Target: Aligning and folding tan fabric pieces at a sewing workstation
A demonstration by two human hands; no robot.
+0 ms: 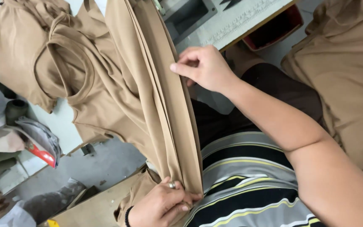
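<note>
My right fingers (181, 67) were pinched together on the folded edge of the tan cloth (148, 96), my right hand (204, 67) high near the table (232, 25). My left hand (164, 204) clamped the same edge low by my striped shirt (248, 176). The cloth, stretched between them, seemed soft, light and limp; its layered edge looked the best hold.

No labels, signs or screens on show here. One possible package: a crumpled grey bag (43, 141) with a red edge at the left, too rumpled to tell more.
</note>
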